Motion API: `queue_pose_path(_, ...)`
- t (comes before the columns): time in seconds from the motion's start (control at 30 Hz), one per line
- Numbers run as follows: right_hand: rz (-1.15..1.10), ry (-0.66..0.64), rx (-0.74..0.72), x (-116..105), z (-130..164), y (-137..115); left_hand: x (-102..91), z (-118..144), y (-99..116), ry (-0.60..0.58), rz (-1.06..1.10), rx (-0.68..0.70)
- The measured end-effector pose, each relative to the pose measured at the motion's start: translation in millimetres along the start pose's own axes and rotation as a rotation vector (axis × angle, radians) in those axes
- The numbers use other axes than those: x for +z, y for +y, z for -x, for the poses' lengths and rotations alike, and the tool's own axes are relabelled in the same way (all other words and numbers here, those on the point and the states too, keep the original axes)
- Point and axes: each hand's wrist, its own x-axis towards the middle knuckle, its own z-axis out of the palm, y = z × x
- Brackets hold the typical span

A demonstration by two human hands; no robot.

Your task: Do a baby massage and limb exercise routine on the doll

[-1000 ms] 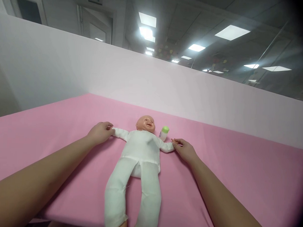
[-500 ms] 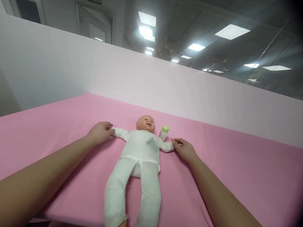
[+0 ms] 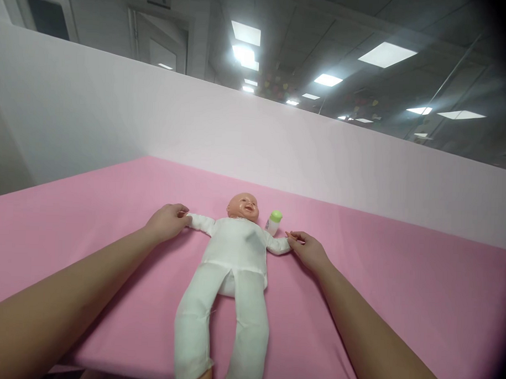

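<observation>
A baby doll (image 3: 235, 247) with a white cloth body lies face up, its head toward the far side and its legs toward me. Its arms are spread out to both sides. My left hand (image 3: 168, 222) is closed around the doll's hand at the left sleeve end. On the other side, my right hand (image 3: 311, 250) pinches the doll's other hand at the cuff. Both doll hands are mostly hidden by my fingers. Just beyond the doll's right-side arm stands a small clear bottle (image 3: 273, 223) with a green cap, slightly tilted in view.
The doll rests on a pink table (image 3: 128, 296), whose near edge shows at the bottom left. A white partition (image 3: 238, 139) rises along the table's far side. Behind it are a door (image 3: 160, 45) and lit ceiling panels.
</observation>
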Motion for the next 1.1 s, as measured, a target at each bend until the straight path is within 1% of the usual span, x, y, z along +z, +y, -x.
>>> queue_pose_path(0.57,-0.013,0.0,-0.003,-0.6,0.5,-0.4,-2.2,1.7,2.6,-0.024,-0.026,0.005)
queue_pose_path(1.1,0.005,-0.006,0.005,-1.0,1.8,-3.5,-2.2,1.3,2.9,-0.019,-0.028,0.023)
